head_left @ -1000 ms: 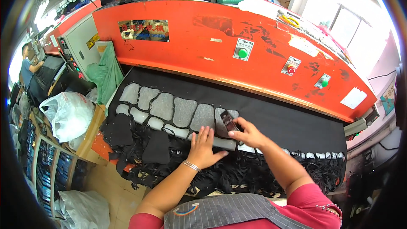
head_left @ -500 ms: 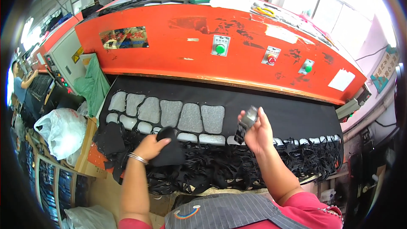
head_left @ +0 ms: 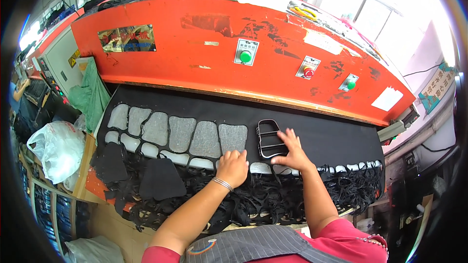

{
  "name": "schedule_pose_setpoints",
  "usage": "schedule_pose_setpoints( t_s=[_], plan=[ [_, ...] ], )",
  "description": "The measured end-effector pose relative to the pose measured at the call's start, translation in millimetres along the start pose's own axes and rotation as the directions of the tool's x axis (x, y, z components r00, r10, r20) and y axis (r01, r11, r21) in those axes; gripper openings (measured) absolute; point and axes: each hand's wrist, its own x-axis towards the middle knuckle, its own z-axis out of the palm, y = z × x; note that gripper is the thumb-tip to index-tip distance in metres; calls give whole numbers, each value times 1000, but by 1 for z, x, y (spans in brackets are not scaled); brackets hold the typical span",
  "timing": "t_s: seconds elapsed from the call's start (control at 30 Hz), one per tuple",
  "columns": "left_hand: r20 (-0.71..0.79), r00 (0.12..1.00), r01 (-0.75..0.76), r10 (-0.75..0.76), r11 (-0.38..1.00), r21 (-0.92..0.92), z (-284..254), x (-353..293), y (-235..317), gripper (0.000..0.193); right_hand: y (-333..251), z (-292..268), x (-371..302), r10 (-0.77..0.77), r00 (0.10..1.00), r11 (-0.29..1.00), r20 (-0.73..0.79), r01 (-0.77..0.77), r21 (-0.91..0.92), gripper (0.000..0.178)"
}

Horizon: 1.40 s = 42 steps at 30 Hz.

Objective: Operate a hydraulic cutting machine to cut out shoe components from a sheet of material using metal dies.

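A metal cutting die (head_left: 259, 141), a rounded frame with crossbars, lies on the black sheet (head_left: 331, 139). Beside its right edge is my right hand (head_left: 296, 155), fingers spread, the thumb close to the die's lower edge; whether it touches is unclear. My left hand (head_left: 233, 169) is closed at the sheet's near edge, by the rightmost of several grey cut-out shapes (head_left: 233, 137); its fingertips hide whatever they grip. Further left, a black cut piece (head_left: 161, 179) rests on tangled black offcut strips (head_left: 273, 195), with another black piece (head_left: 108, 163) beside it.
Behind the sheet stands an orange machine beam (head_left: 195, 44) with green buttons (head_left: 245, 57) and a red button (head_left: 308, 72). Tools and strips lie on top. At left are a white plastic bag (head_left: 56, 148), a green cloth (head_left: 90, 92) and a cardboard box (head_left: 85, 170).
My right hand has set the die flat on the sheet and spread its fingers. My left hand has left the black piece on the strips and moved right. The view has shifted slightly.
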Motion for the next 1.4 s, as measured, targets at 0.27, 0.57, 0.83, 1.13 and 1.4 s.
schedule_pose_setpoints(
  t_s=[0.27, 0.57, 0.83, 1.13, 1.4],
  plan=[
    [-49, 999, 15, -14, 1000, 26, 22, 10, -5, 46, -5, 45, 3, 55, 975, 997, -217, -65, -40, 67],
    [-27, 1000, -3, 3, 1000, -18, 16, 45, -21, 44, 12, 51, 29, -55, 969, 995, -241, 33, -94, 62],
    [-25, 999, -23, 23, 999, -24, 17, 96, -31, 42, 29, 26, 82, -125, 967, 990, -224, 107, -89, 63],
    [-355, 935, -123, -19, 920, -373, -67, 176, -4, 19, 58, -153, 116, -69, 422, 967, -904, 252, 43, 39],
    [-458, 819, -279, 346, 937, 210, -113, 233, 6, 19, 127, -223, 154, -147, 81, 922, -986, -350, -166, 57]
  ],
)
